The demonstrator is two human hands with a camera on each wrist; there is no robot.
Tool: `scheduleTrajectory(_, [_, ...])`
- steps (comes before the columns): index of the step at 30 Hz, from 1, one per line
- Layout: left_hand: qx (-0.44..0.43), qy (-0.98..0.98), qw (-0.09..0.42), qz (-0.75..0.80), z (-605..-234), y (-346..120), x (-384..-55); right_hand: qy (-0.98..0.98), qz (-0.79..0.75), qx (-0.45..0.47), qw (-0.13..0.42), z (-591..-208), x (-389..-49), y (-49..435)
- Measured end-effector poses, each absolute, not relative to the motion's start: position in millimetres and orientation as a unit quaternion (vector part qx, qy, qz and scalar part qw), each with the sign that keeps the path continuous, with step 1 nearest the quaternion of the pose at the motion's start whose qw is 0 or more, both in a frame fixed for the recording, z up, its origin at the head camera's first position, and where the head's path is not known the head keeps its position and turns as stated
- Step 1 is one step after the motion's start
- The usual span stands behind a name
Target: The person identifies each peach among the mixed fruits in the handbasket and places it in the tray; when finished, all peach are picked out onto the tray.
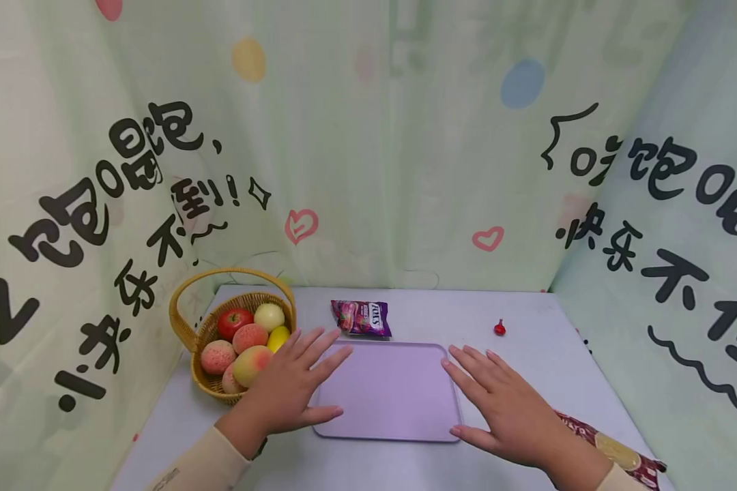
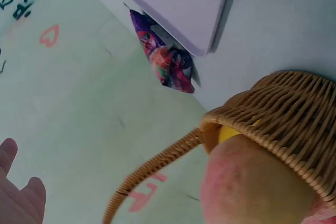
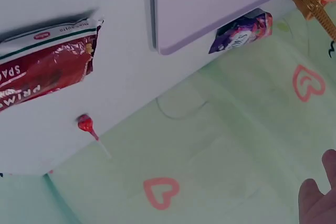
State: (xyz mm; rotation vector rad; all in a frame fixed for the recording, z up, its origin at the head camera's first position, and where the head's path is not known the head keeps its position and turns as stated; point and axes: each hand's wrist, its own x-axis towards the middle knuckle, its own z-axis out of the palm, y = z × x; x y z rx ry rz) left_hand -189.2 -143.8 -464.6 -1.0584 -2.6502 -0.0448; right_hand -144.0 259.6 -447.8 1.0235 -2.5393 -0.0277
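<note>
Both hands are held out with fingers spread and nothing in them. My left hand [image 1: 295, 385] overlaps the left edge of a lilac tray [image 1: 389, 392] in the head view, beside a wicker basket [image 1: 199, 389] of fruit. My right hand [image 1: 506, 406] is at the tray's right edge. Behind the tray lies a purple candy bag [image 1: 362, 318]. Farther right is a red-wrapped lollipop [image 1: 499, 328], its white stick seen in the right wrist view. A long dark-red snack packet [image 1: 614, 447] lies right of my right hand, partly hidden by it; in the right wrist view it shows white and red.
In the basket are a red apple [image 1: 235, 323], a pale round fruit [image 1: 269, 318], a yellow fruit [image 1: 278, 338] and several peaches [image 1: 218, 356]. The basket's tall handle [image 1: 178, 314] arches above it. Printed curtains [image 1: 368, 170] enclose the white table [image 1: 510, 307] at the back and sides.
</note>
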Motion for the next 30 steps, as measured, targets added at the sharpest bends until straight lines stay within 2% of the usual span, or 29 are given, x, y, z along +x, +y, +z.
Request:
scheduleTrajectory(4, [-0.336, -0.929, 0.146, -0.052, -470, -151, -193, -0.92, 0.018, 0.34, 0.194, -455, -146, 265])
scheduleTrajectory(12, [-0.305, -0.93, 0.185, -0.092, -483, -164, -198, -0.939, 0.093, 0.281, 0.176, -476, -143, 268])
scheduleTrajectory(17, [-0.274, -0.936, 0.18, -0.125, -484, -168, -201, -0.952, 0.128, 0.23, 0.154, -486, -143, 268])
scheduleTrajectory(30, [-0.202, -0.948, 0.155, -0.19, -493, -176, -198, -0.962, 0.241, 0.119, 0.053, -511, -144, 261])
